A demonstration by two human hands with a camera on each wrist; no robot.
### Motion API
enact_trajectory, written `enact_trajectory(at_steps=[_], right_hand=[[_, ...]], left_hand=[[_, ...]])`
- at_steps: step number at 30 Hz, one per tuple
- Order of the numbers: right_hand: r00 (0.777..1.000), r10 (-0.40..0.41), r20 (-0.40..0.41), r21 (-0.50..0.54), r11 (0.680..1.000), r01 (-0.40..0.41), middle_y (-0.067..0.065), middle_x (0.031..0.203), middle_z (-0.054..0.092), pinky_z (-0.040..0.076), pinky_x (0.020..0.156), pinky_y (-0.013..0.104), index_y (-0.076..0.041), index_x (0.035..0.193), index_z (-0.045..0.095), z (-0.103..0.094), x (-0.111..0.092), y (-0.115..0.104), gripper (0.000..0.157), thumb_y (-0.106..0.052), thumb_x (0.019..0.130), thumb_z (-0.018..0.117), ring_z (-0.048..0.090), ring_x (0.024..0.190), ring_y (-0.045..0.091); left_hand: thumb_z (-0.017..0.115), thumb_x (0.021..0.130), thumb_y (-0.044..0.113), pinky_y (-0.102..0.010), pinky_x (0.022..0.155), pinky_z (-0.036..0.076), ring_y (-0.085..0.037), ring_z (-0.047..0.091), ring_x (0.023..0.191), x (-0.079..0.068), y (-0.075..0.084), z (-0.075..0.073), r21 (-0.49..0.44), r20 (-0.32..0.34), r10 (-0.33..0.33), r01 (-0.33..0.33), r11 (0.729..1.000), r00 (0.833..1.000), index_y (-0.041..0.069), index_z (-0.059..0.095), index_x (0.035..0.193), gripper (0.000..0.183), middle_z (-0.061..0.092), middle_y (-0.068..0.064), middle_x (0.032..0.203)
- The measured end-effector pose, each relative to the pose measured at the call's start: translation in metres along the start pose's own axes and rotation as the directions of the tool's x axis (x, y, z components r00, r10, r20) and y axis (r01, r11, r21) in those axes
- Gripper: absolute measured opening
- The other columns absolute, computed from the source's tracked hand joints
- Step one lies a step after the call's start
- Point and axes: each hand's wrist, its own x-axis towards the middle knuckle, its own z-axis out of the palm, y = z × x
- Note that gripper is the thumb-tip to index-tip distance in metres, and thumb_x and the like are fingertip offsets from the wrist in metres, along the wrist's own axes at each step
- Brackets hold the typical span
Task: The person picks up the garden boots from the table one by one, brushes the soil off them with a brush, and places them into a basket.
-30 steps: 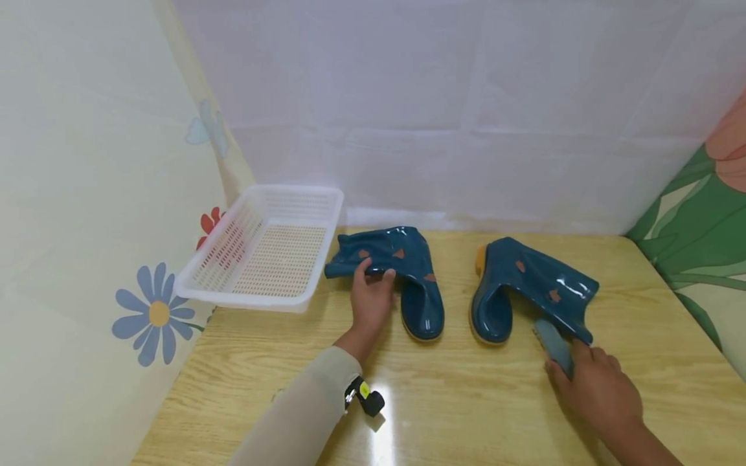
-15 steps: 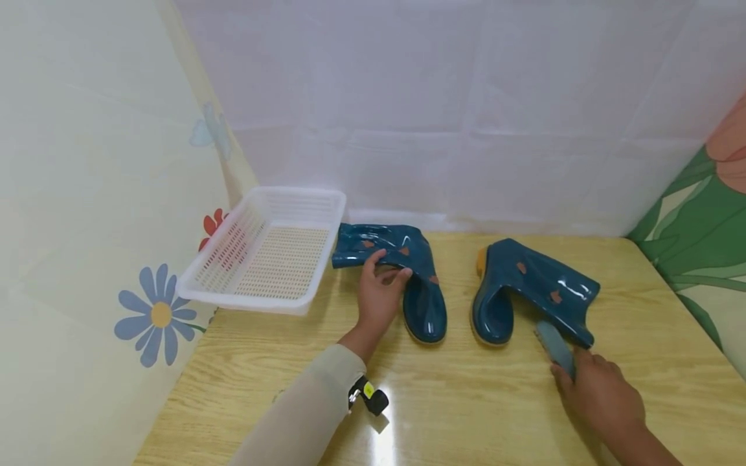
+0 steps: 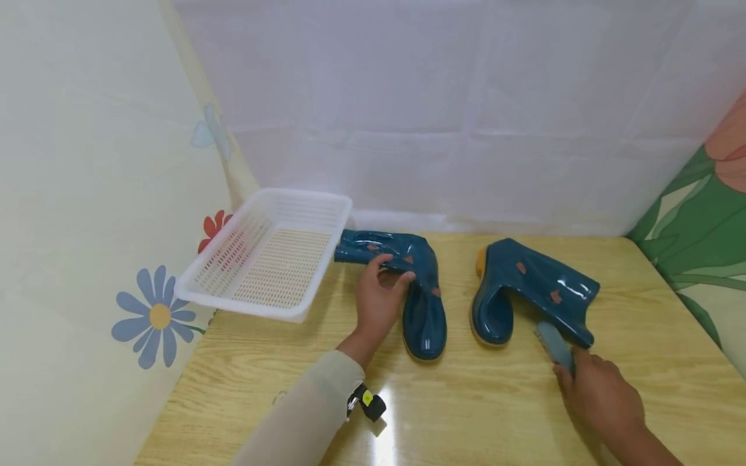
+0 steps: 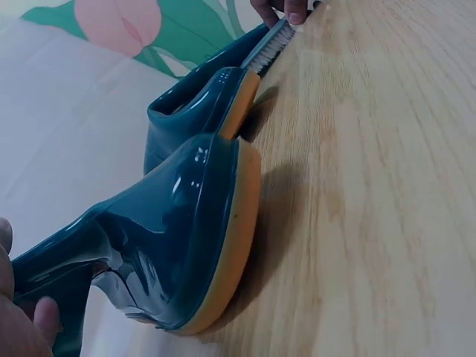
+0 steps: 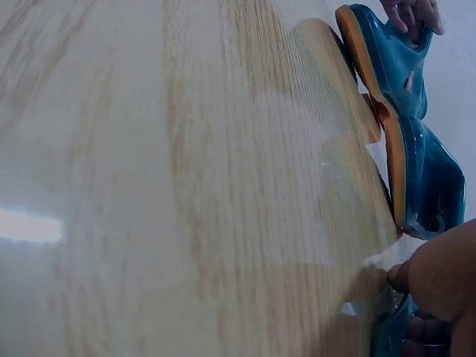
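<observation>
At my far left I see a pale wall cloth printed with a blue flower (image 3: 158, 317), and beside it a white mesh basket (image 3: 241, 304) on the wood-grain table (image 3: 454, 408). Next in from the basket comes a beige sleeve (image 3: 309, 408) with a black device (image 3: 372, 402) at its cuff. Beyond the cuff I have the left hand (image 3: 377, 301), its thumb and fingers clamped in a pinch on the near edge of the first boot's shaft.

That first boot (image 3: 424, 278) is glossy dark blue with reddish-brown patches. Its toe points toward me and its shaft slants left, ending at the basket's right rim; I can't tell whether they touch. My left wrist feed shows an orange sole turned toward the table.

A gap to the right is the second boot (image 3: 527, 285), of the same kind, toe also toward me, shaft slanting right. By that shaft's near edge I have a blue-grey brush (image 3: 555, 346), its pale bristles facing left; I can't tell if it meets the boot. The right hand (image 3: 606, 391) has its fingers clamped round the brush. Furthest right, large green leaves (image 3: 699, 223) are printed on the wall.
</observation>
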Motion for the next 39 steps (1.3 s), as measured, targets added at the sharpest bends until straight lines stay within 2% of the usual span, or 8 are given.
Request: enact_trajectory(at_steps=[4, 11, 16, 20, 26, 33, 37, 39], right_hand=[[1.0, 0.005, -0.001, 0.001, 1.0, -0.005, 0.03, 0.1, 0.063, 0.049, 0.057, 0.048, 0.017, 0.132, 0.049, -0.002, 0.001, 0.0, 0.064, -0.035, 0.1, 0.067, 0.062, 0.086, 0.039], [1.0, 0.0, 0.0, 0.003, 1.0, 0.0, 0.029, 0.099, 0.063, 0.048, 0.056, 0.048, 0.016, 0.132, 0.05, -0.002, 0.0, 0.0, 0.063, -0.035, 0.1, 0.067, 0.062, 0.085, 0.038], [1.0, 0.0, -0.004, 0.002, 1.0, 0.0, 0.029, 0.099, 0.063, 0.049, 0.057, 0.048, 0.016, 0.132, 0.05, -0.002, 0.0, 0.0, 0.063, -0.036, 0.1, 0.067, 0.062, 0.085, 0.038], [1.0, 0.006, 0.006, 0.004, 1.0, -0.006, 0.03, 0.101, 0.063, 0.049, 0.058, 0.05, 0.016, 0.132, 0.05, -0.002, -0.001, -0.001, 0.063, -0.036, 0.101, 0.066, 0.062, 0.087, 0.04], [1.0, -0.018, -0.016, 0.006, 1.0, 0.018, 0.028, 0.098, 0.063, 0.049, 0.058, 0.05, 0.016, 0.129, 0.052, -0.002, -0.004, 0.0, 0.06, -0.035, 0.101, 0.066, 0.062, 0.086, 0.04], [0.995, -0.038, -0.094, 0.001, 0.999, 0.038, 0.025, 0.095, 0.062, 0.049, 0.057, 0.049, 0.017, 0.128, 0.054, -0.001, -0.008, 0.002, 0.055, -0.028, 0.099, 0.069, 0.061, 0.084, 0.038], [0.989, -0.04, -0.143, 0.016, 0.999, 0.043, 0.024, 0.095, 0.061, 0.049, 0.055, 0.047, 0.015, 0.127, 0.056, -0.001, -0.011, 0.002, 0.052, -0.026, 0.098, 0.07, 0.062, 0.081, 0.035], [0.984, -0.048, -0.171, 0.025, 0.998, 0.053, 0.024, 0.096, 0.061, 0.049, 0.055, 0.046, 0.015, 0.126, 0.057, -0.001, -0.013, 0.001, 0.05, -0.024, 0.098, 0.07, 0.062, 0.08, 0.034]], left_hand=[[0.084, 0.086, 0.024, -0.038, 0.077, 0.059, -0.028, 0.068, 0.106, 0.006, -0.002, -0.002, 0.003, 0.002, 0.03, -0.03, 1.0, 1.0, 0.0, 0.059, 0.125, 0.052, 0.061, -0.015, 0.123], [0.084, 0.085, 0.011, -0.041, 0.079, 0.059, -0.031, 0.066, 0.114, 0.021, -0.01, -0.014, 0.016, 0.019, -0.024, 0.024, 1.0, 1.0, -0.002, 0.057, 0.12, 0.046, 0.062, -0.019, 0.127], [0.081, 0.089, 0.01, -0.037, 0.081, 0.059, -0.031, 0.065, 0.116, 0.026, -0.006, -0.02, 0.124, 0.108, 0.055, -0.068, 0.99, 0.993, 0.003, 0.058, 0.12, 0.039, 0.061, -0.014, 0.125], [0.078, 0.09, 0.005, -0.034, 0.08, 0.059, -0.031, 0.066, 0.112, 0.026, 0.001, -0.019, 0.158, 0.174, 0.118, -0.146, 0.977, 0.978, 0.004, 0.06, 0.12, 0.035, 0.06, -0.014, 0.125], [0.073, 0.092, 0.0, -0.03, 0.075, 0.058, -0.027, 0.067, 0.106, 0.02, 0.011, -0.016, 0.143, 0.198, 0.167, -0.197, 0.97, 0.966, 0.004, 0.058, 0.123, 0.035, 0.058, -0.012, 0.125], [0.082, 0.089, 0.016, -0.03, 0.073, 0.058, -0.024, 0.066, 0.101, 0.013, 0.022, -0.017, 0.146, 0.209, 0.17, -0.203, 0.968, 0.963, 0.005, 0.058, 0.118, 0.04, 0.059, -0.009, 0.119], [0.08, 0.091, 0.012, -0.033, 0.072, 0.057, -0.023, 0.065, 0.096, 0.012, 0.027, -0.019, 0.194, 0.203, 0.147, -0.187, 0.963, 0.968, 0.007, 0.057, 0.114, 0.033, 0.06, -0.009, 0.115], [0.077, 0.093, 0.008, -0.033, 0.073, 0.057, -0.023, 0.065, 0.095, 0.012, 0.03, -0.019, 0.211, 0.215, 0.132, -0.178, 0.961, 0.968, 0.009, 0.058, 0.119, 0.032, 0.061, -0.01, 0.118]])
